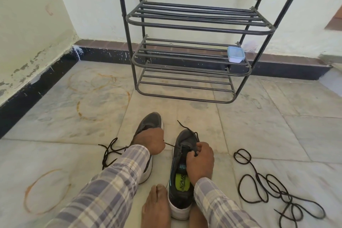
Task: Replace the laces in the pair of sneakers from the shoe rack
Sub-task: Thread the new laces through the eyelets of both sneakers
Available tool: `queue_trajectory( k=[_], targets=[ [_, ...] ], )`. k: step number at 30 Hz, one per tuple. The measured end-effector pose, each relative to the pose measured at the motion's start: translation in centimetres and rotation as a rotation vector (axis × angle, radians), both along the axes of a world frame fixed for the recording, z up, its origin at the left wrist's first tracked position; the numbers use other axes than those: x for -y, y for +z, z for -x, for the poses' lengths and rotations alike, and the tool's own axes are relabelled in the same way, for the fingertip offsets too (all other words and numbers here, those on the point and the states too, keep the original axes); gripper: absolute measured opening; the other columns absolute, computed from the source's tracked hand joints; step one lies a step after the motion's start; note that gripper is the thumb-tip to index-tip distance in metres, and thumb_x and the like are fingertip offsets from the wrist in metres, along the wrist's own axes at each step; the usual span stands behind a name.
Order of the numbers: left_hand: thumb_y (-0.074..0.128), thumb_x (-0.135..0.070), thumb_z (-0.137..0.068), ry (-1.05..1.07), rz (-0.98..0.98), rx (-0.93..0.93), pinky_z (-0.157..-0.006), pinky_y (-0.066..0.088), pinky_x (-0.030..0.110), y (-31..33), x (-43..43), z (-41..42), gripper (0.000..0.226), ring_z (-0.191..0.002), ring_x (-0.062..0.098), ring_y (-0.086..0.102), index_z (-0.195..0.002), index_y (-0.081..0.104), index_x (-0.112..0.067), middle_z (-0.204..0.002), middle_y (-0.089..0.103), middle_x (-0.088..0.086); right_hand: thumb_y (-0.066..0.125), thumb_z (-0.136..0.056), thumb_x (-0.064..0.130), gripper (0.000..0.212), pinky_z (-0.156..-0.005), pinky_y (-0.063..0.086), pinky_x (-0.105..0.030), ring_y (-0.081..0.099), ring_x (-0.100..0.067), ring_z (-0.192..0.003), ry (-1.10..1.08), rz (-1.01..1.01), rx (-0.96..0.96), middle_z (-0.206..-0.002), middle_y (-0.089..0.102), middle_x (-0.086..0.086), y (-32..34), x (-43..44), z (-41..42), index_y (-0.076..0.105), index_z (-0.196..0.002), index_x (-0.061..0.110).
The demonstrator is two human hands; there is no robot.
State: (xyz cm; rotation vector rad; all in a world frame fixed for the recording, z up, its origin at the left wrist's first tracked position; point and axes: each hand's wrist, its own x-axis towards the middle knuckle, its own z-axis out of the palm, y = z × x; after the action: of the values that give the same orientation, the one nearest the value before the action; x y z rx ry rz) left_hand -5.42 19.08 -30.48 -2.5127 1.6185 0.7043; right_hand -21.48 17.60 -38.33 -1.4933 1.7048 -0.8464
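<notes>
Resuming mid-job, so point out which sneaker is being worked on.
The right-hand sneaker with the yellow-green insole: the right hand pinches a lace at its eyelets. The other sneaker lies partly hidden behind the left hand.

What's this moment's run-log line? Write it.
left hand: pinches lace | right hand: pinches lace at sneaker | loose laces: floor

Bright, even daylight, soft faint shadows, mostly sharp, wide-angle bending at edges, source perhaps rightward

Left sneaker [149, 121] and right sneaker [185, 140] are dark grey, white-soled; the right's insole [182, 181] neon yellow. Loose laces [282, 193] black. Sleeves [114, 187] plaid: grey-blue, white, pale yellow. Shoe rack [199, 24] black.
</notes>
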Motion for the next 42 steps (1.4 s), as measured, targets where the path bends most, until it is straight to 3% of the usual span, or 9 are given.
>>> queue_trajectory(
  k=[5, 11, 16, 22, 25, 28, 31, 36, 42],
  targets=[
    [0.077, -0.027, -0.084, -0.02, -0.01, -0.161, -0.093, 0.054, 0.033, -0.2, 0.1, 0.2, 0.034, -0.101, 0.02, 0.066, -0.113, 0.072, -0.01, -0.109, 0.071, 0.005, 0.064, -0.088, 0.02, 0.023, -0.087, 0.052, -0.034, 0.057, -0.019, -0.098, -0.026, -0.078, 0.102, -0.108, 0.054, 0.0, 0.2, 0.7, 0.5, 0.051, -0.106, 0.025],
    [0.064, -0.013, -0.091, 0.117, 0.221, -0.119, -0.091, 0.056, 0.032, 0.6, 2.1, 0.3, 0.019, -0.098, 0.021, 0.067, -0.108, 0.073, -0.009, -0.109, 0.071, 0.008, 0.07, -0.088, 0.017, 0.031, -0.093, 0.048, -0.035, 0.058, -0.024, -0.1, -0.035, -0.146, 0.106, -0.1, 0.058, -0.003, 0.3, 4.1, 1.3, 0.059, -0.116, 0.013],
    [0.058, -0.004, -0.093, 0.181, 0.356, -0.217, -0.077, 0.046, 0.019, 0.6, 2.8, 0.5, 0.019, -0.088, 0.014, 0.059, -0.102, 0.073, -0.012, -0.107, 0.066, 0.002, 0.073, -0.083, 0.011, 0.029, -0.087, 0.052, -0.033, 0.064, -0.023, -0.091, 0.032, -0.19, 0.029, -0.094, 0.069, -0.006, 0.8, 6.1, 1.0, 0.063, -0.111, 0.013],
    [0.059, -0.011, -0.094, 0.11, 0.334, -0.081, -0.101, 0.047, 0.039, 0.1, 2.6, 1.3, 0.026, -0.111, 0.021, 0.057, -0.117, 0.066, -0.021, -0.123, 0.061, 0.003, 0.064, -0.084, 0.011, 0.023, -0.078, 0.047, -0.027, 0.063, -0.024, -0.09, 0.081, -0.189, -0.042, -0.096, 0.071, -0.008, 0.8, 7.2, 1.0, 0.069, -0.106, 0.014],
    [0.058, -0.013, -0.095, 0.081, 0.374, -0.081, -0.102, 0.045, 0.039, -0.6, 2.1, 2.2, 0.025, -0.117, 0.021, 0.051, -0.116, 0.067, -0.024, -0.125, 0.061, 0.001, 0.067, -0.089, 0.018, 0.014, -0.082, 0.048, -0.027, 0.065, -0.027, -0.098, 0.136, -0.183, -0.18, -0.101, 0.072, -0.008, 0.6, 7.3, 1.1, 0.074, -0.099, 0.012],
    [0.057, -0.013, -0.095, 0.092, 0.384, -0.118, -0.103, 0.045, 0.039, -1.2, 1.5, 3.0, 0.025, -0.116, 0.02, 0.053, -0.115, 0.067, -0.024, -0.124, 0.062, -0.001, 0.058, -0.093, 0.016, 0.014, -0.075, 0.045, -0.028, 0.061, -0.025, -0.088, 0.179, -0.139, -0.238, -0.093, 0.069, -0.009, 1.0, 7.2, 0.9, 0.068, -0.087, 0.008],
    [0.056, -0.012, -0.096, 0.209, 0.441, -0.256, -0.1, 0.05, 0.036, -1.7, 1.0, 3.4, 0.022, -0.109, 0.019, 0.059, -0.113, 0.068, -0.022, -0.119, 0.065, -0.001, 0.052, -0.091, 0.015, 0.015, -0.078, 0.052, -0.042, 0.058, -0.026, -0.081, 0.095, -0.146, -0.048, -0.083, 0.064, -0.007, 1.9, 7.1, 0.6, 0.061, -0.081, 0.008],
    [0.052, -0.011, -0.098, 0.413, 0.501, -0.567, -0.092, 0.053, 0.03, -1.9, 1.2, 3.1, 0.023, -0.101, 0.018, 0.064, -0.116, 0.065, -0.017, -0.112, 0.067, 0.002, 0.049, -0.095, 0.004, 0.016, -0.058, 0.046, -0.033, 0.052, -0.021, -0.052, 0.038, -0.39, 0.801, -0.054, 0.049, -0.006, 6.2, 7.2, 0.5, 0.055, -0.08, 0.006],
    [0.049, -0.017, -0.102, 0.499, 0.472, -1.125, -0.071, 0.055, 0.028, 0.3, 2.2, 3.6, 0.019, -0.075, 0.017, 0.067, -0.105, 0.067, -0.012, -0.082, 0.075, 0.005, 0.046, -0.096, -0.002, 0.016, -0.055, 0.044, -0.03, 0.052, -0.019, -0.053, 0.416, -0.337, 0.737, -0.058, 0.052, -0.006, 11.2, 6.8, -0.9, 0.06, -0.093, 0.005]
  ],
)
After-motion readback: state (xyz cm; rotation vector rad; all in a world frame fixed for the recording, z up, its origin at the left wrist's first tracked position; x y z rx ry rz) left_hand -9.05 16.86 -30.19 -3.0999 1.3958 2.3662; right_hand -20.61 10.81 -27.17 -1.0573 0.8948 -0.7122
